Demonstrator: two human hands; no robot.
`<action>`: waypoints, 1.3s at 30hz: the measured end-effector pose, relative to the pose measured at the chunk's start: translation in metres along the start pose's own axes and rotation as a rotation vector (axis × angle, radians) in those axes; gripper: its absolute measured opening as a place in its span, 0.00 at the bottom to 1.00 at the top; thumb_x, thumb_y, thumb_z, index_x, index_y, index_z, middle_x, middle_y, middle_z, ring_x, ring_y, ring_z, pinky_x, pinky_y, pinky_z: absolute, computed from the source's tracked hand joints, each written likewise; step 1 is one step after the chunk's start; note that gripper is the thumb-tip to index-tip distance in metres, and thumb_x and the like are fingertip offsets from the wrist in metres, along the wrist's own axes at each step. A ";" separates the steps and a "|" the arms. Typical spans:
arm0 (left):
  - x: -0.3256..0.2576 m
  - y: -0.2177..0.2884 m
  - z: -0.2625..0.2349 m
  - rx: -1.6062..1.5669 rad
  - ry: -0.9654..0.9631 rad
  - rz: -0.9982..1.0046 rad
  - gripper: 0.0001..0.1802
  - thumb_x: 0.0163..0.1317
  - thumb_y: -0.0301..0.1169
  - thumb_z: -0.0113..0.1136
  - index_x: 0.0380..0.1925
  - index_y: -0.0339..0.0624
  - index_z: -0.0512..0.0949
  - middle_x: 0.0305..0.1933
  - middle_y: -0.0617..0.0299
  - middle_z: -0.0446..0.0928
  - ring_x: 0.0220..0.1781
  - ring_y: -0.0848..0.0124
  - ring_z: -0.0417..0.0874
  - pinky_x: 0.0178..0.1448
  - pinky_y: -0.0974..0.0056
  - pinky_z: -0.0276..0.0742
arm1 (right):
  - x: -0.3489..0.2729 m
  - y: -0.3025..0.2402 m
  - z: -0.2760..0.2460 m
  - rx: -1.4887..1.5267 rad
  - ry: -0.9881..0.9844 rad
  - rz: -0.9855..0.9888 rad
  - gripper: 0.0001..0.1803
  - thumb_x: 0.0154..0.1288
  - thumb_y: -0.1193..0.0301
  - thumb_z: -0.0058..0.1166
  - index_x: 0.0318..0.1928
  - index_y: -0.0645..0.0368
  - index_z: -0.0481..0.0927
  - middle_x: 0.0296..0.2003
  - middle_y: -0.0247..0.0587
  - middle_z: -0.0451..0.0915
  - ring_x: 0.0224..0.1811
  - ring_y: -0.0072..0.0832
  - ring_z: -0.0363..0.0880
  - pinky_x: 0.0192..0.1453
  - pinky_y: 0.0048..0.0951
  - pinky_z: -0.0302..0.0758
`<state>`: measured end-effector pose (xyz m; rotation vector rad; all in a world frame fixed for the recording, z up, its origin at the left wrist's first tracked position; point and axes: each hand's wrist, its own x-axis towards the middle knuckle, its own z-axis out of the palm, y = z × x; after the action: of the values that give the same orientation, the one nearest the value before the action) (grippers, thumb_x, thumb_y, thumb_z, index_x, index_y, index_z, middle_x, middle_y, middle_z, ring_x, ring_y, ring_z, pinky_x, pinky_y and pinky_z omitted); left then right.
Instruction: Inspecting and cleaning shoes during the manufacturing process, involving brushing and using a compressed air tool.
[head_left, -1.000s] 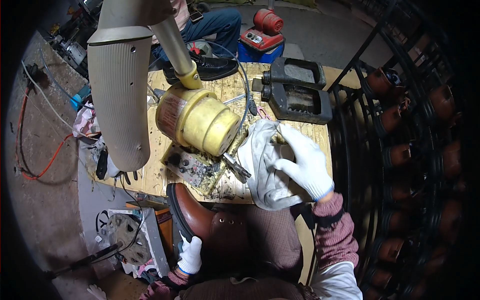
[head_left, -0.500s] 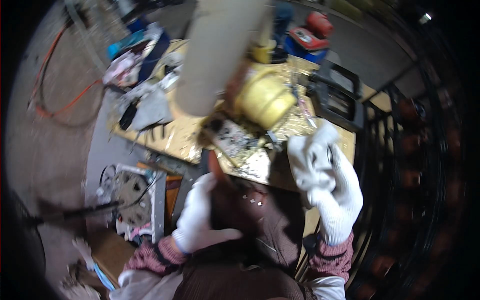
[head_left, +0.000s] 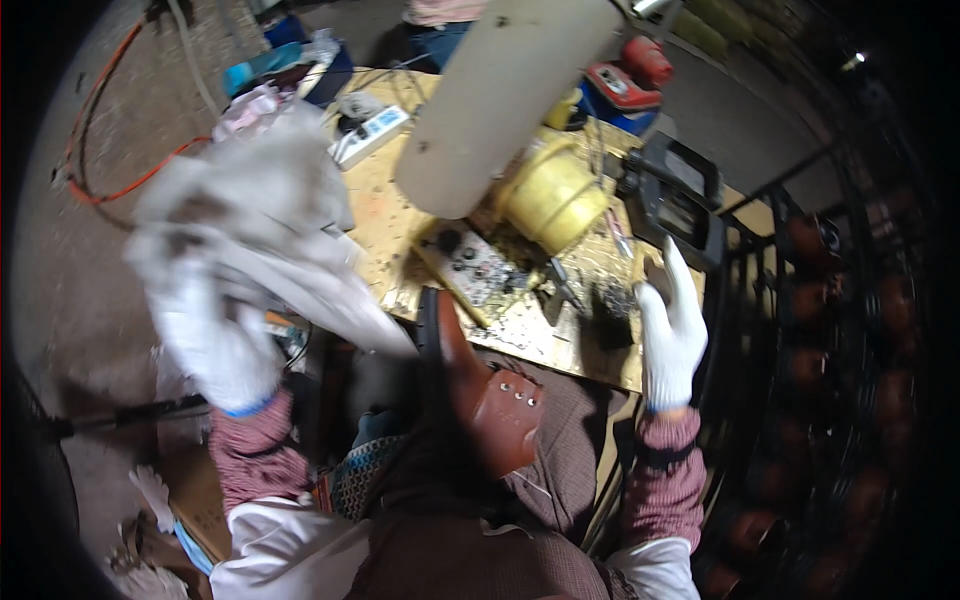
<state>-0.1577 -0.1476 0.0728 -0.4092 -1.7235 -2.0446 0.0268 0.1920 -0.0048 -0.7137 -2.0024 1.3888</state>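
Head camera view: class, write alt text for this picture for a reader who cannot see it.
A person in white work gloves lifts a blurred white cloth in the left hand, while the right hand hovers open over a cluttered wooden workbench. On the bench sit a yellow cylindrical part, a circuit board and black blocky parts; a pale tube crosses above.

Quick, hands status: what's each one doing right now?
Left hand: gloved, closed on a white cloth, raised off the workbench, blurred.
Right hand: gloved, open, fingers spread, holding nothing, over the workbench edge.
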 end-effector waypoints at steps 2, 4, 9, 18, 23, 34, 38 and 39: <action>0.064 -0.010 0.038 0.075 0.026 0.425 0.17 0.80 0.33 0.50 0.63 0.38 0.72 0.60 0.49 0.80 0.56 0.64 0.84 0.62 0.56 0.82 | 0.032 0.056 -0.022 -0.503 0.055 -0.151 0.32 0.70 0.73 0.60 0.74 0.52 0.72 0.61 0.46 0.84 0.59 0.37 0.86 0.62 0.32 0.80; 0.114 -0.061 -0.006 0.342 -0.132 0.288 0.18 0.80 0.37 0.49 0.60 0.35 0.75 0.61 0.48 0.81 0.56 0.63 0.85 0.61 0.58 0.83 | 0.055 0.074 -0.017 -0.755 0.012 -0.086 0.33 0.68 0.65 0.62 0.73 0.43 0.73 0.56 0.46 0.86 0.53 0.44 0.88 0.57 0.37 0.82; 0.097 -0.131 -0.016 1.435 -0.651 -0.163 0.32 0.69 0.44 0.62 0.66 0.33 0.73 0.66 0.44 0.79 0.64 0.58 0.83 0.67 0.56 0.76 | 0.106 0.107 0.032 -1.049 -0.195 -0.184 0.36 0.68 0.66 0.59 0.75 0.48 0.65 0.57 0.49 0.84 0.46 0.48 0.88 0.47 0.45 0.84; -0.198 -0.047 -0.030 0.173 -0.750 -1.017 0.46 0.70 0.33 0.55 0.83 0.43 0.45 0.82 0.51 0.57 0.82 0.59 0.59 0.80 0.62 0.56 | 0.123 0.121 0.058 -1.253 -0.195 0.076 0.28 0.69 0.72 0.51 0.69 0.58 0.70 0.43 0.56 0.87 0.41 0.50 0.90 0.41 0.50 0.85; -0.192 -0.041 0.005 0.109 -0.743 -1.124 0.50 0.73 0.35 0.59 0.83 0.41 0.37 0.80 0.51 0.59 0.80 0.61 0.60 0.81 0.61 0.56 | 0.091 0.104 0.016 -1.083 -0.022 -0.251 0.12 0.69 0.71 0.53 0.51 0.56 0.82 0.40 0.49 0.88 0.39 0.45 0.90 0.41 0.45 0.85; -0.170 -0.060 -0.023 -0.492 -0.552 -1.269 0.34 0.77 0.34 0.56 0.78 0.42 0.57 0.71 0.60 0.70 0.71 0.70 0.71 0.76 0.61 0.67 | -0.147 -0.039 -0.021 0.959 -0.517 0.453 0.17 0.71 0.69 0.61 0.49 0.73 0.83 0.57 0.58 0.81 0.54 0.50 0.86 0.60 0.48 0.84; -0.178 -0.054 -0.036 -0.172 -0.862 -1.067 0.34 0.75 0.41 0.58 0.74 0.36 0.63 0.63 0.48 0.75 0.64 0.62 0.78 0.73 0.63 0.70 | -0.179 -0.046 -0.012 0.450 -0.714 0.614 0.22 0.70 0.77 0.60 0.63 0.69 0.78 0.63 0.52 0.79 0.52 0.30 0.85 0.50 0.24 0.81; -0.188 -0.059 -0.038 -0.190 -0.863 -1.001 0.36 0.75 0.44 0.59 0.75 0.36 0.62 0.63 0.46 0.75 0.65 0.59 0.78 0.73 0.61 0.69 | -0.187 -0.046 -0.005 0.431 -0.696 0.570 0.26 0.69 0.80 0.59 0.67 0.69 0.74 0.66 0.51 0.76 0.53 0.30 0.85 0.52 0.25 0.81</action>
<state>-0.0232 -0.1519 -0.0760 -0.6356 -2.5959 -3.0304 0.1530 0.0469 0.0088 -0.6812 -1.9152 2.5974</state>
